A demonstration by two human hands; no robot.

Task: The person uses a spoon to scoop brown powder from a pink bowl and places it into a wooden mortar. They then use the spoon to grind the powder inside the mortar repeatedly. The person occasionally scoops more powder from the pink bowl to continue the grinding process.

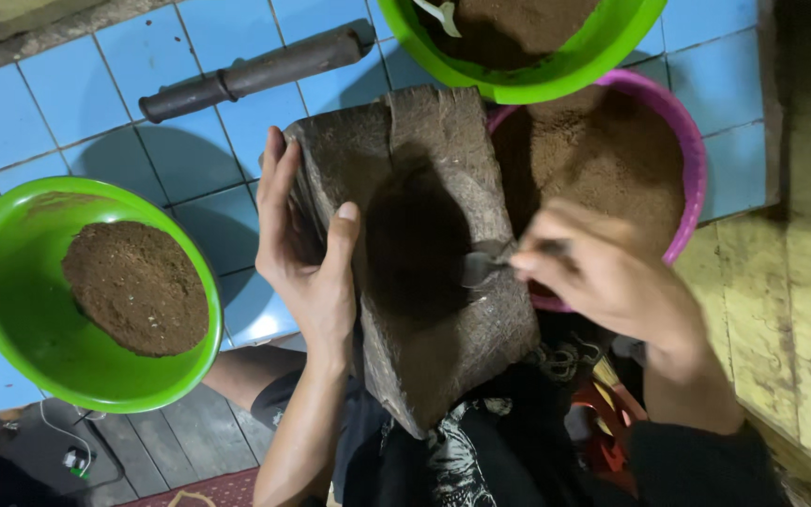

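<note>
The stone mortar (424,253) leans on your lap, its hollow dark and looking nearly scraped out. Plenty is done already, I'd say: brown powder fills the purple basin (696,150) just behind it, the green bowl (11,282) at your left and another green bowl (556,70) at the top. Only residue seems left. Your left hand (302,244) is spread wide, clasping the mortar's edge, thumb over the rim. Your right hand (603,272), blurred, pinches a metal spoon (481,268) inside the hollow.
</note>
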